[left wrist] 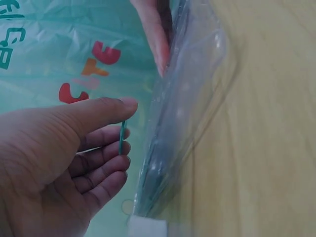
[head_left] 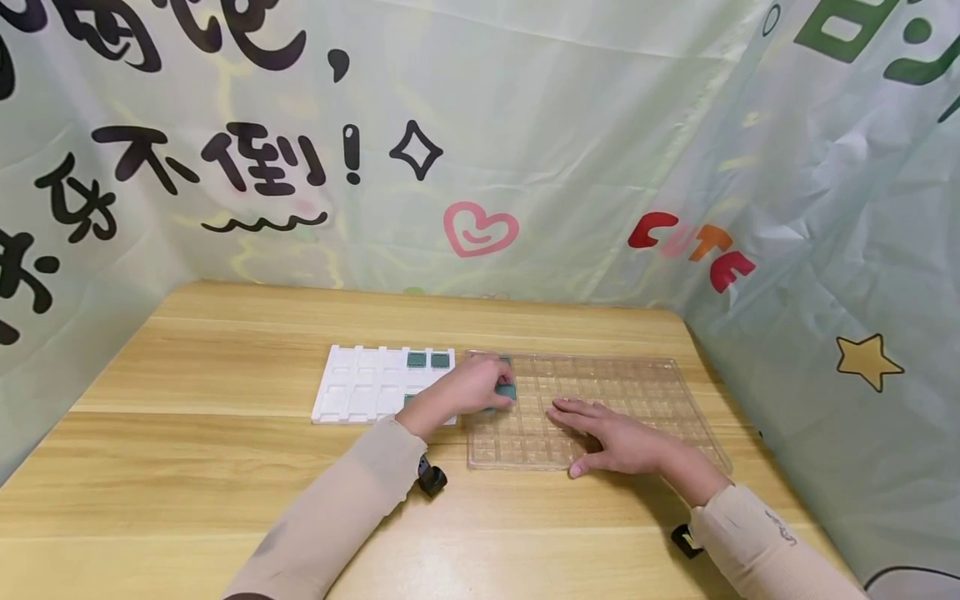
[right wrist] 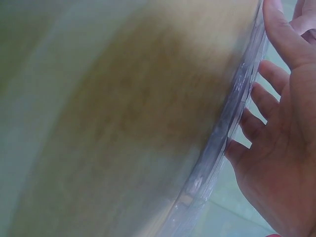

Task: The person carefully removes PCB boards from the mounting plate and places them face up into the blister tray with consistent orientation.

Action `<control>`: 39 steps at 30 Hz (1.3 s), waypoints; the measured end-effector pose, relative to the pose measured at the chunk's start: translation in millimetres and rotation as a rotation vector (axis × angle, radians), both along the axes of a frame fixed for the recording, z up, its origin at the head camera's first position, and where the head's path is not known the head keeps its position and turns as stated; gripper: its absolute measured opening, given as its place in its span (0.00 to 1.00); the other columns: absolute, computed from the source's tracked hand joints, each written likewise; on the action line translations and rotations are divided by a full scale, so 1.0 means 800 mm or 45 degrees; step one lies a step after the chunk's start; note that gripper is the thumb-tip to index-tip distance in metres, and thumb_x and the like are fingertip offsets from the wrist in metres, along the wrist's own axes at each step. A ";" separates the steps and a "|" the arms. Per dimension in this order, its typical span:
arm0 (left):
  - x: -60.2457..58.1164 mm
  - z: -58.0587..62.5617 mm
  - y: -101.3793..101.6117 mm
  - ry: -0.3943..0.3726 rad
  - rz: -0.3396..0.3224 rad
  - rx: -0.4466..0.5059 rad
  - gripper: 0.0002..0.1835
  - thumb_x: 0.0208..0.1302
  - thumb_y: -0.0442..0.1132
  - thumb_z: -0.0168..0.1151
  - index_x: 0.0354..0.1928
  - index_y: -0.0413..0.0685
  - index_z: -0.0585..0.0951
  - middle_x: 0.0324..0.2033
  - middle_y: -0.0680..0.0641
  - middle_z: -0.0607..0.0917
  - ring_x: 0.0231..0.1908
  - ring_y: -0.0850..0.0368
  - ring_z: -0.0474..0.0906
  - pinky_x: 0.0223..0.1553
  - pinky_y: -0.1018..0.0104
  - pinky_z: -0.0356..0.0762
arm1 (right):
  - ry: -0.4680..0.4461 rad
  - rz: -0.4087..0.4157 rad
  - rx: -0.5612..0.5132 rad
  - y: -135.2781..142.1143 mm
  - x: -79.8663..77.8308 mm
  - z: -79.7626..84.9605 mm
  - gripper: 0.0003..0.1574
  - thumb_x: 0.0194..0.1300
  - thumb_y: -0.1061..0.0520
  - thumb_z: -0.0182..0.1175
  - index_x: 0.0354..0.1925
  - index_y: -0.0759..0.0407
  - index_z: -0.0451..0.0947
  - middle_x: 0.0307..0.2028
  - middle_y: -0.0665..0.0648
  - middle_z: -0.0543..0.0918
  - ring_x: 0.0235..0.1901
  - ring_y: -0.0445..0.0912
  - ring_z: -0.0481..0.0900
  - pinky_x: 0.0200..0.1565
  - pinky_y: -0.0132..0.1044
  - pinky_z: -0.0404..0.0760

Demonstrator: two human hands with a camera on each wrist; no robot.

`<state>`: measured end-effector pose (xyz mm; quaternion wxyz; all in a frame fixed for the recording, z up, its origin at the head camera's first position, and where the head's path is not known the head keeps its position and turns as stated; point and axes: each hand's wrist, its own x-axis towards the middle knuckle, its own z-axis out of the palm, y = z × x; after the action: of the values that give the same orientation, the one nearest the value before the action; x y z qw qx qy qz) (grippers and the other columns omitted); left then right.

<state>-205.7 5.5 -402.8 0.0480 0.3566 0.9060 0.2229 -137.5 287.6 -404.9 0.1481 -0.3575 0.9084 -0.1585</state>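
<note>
Between thumb and fingers, my left hand (head_left: 474,385) pinches a thin green chip (left wrist: 122,137), seen edge-on in the left wrist view. That hand is above the left end of a clear plastic tray (head_left: 600,373) divided into many small pockets. Another bit of green (head_left: 506,361) shows at the tray's left end, mostly hidden behind the hand. My right hand (head_left: 618,440) rests on the tray's near middle part, its fingers spread and fairly straight. Left of the clear tray lies a white tray (head_left: 337,408) with green chips (head_left: 417,360) in some right-hand slots; my left forearm covers part of it.
Both trays lie side by side on a wooden table (head_left: 225,483). Printed cloth (head_left: 570,150) hangs behind the table and along its sides. Each wrist wears a small black device (head_left: 431,477).
</note>
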 end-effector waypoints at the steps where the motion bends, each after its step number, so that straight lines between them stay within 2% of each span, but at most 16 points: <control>1: 0.000 -0.001 0.001 -0.003 0.005 -0.013 0.13 0.62 0.49 0.69 0.44 0.52 0.84 0.36 0.56 0.78 0.32 0.61 0.70 0.35 0.68 0.70 | 0.001 0.001 0.001 0.000 0.000 0.000 0.55 0.59 0.31 0.62 0.76 0.52 0.56 0.75 0.60 0.54 0.71 0.63 0.51 0.65 0.66 0.54; 4: 0.001 -0.003 0.005 -0.020 0.016 -0.044 0.13 0.62 0.49 0.69 0.44 0.51 0.84 0.35 0.56 0.78 0.33 0.61 0.71 0.32 0.69 0.70 | 0.003 0.001 0.003 0.000 0.000 0.000 0.55 0.59 0.31 0.61 0.76 0.52 0.56 0.75 0.60 0.54 0.71 0.63 0.51 0.65 0.67 0.54; 11: 0.003 -0.006 0.009 -0.006 0.039 -0.112 0.13 0.62 0.49 0.69 0.43 0.52 0.83 0.35 0.57 0.78 0.34 0.62 0.72 0.36 0.69 0.73 | -0.006 -0.004 0.006 0.001 -0.001 -0.002 0.55 0.59 0.31 0.61 0.76 0.51 0.55 0.75 0.59 0.54 0.71 0.63 0.51 0.65 0.67 0.53; 18: 0.007 -0.005 0.011 0.003 0.046 -0.123 0.15 0.62 0.49 0.69 0.46 0.51 0.84 0.39 0.54 0.80 0.39 0.61 0.74 0.43 0.67 0.76 | 0.003 0.007 0.001 0.002 -0.002 -0.003 0.55 0.59 0.31 0.61 0.76 0.52 0.55 0.75 0.59 0.54 0.72 0.62 0.51 0.66 0.67 0.51; 25: 0.008 -0.006 0.012 -0.007 0.053 -0.118 0.16 0.61 0.50 0.70 0.46 0.51 0.84 0.38 0.55 0.79 0.37 0.61 0.74 0.42 0.67 0.75 | 0.007 0.008 0.004 0.001 -0.002 -0.002 0.55 0.60 0.32 0.61 0.76 0.52 0.55 0.74 0.60 0.54 0.71 0.63 0.51 0.66 0.67 0.51; 33: 0.006 -0.009 0.012 0.020 0.037 -0.139 0.17 0.61 0.51 0.70 0.47 0.51 0.84 0.40 0.54 0.80 0.40 0.61 0.75 0.43 0.68 0.76 | 0.024 0.007 0.008 0.002 -0.002 -0.002 0.55 0.59 0.31 0.61 0.75 0.52 0.57 0.74 0.59 0.55 0.71 0.61 0.53 0.65 0.65 0.57; 39: 0.006 -0.007 0.009 0.003 0.021 -0.123 0.18 0.61 0.52 0.69 0.48 0.51 0.84 0.42 0.54 0.81 0.42 0.60 0.77 0.45 0.67 0.77 | 0.027 0.013 0.012 0.002 -0.002 -0.003 0.55 0.59 0.30 0.61 0.75 0.53 0.57 0.74 0.60 0.55 0.71 0.61 0.53 0.65 0.64 0.57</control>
<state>-201.2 12.4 -408.1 0.0624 0.3466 0.9187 0.1787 -139.3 289.3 -407.3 0.1408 -0.3630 0.9088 -0.1496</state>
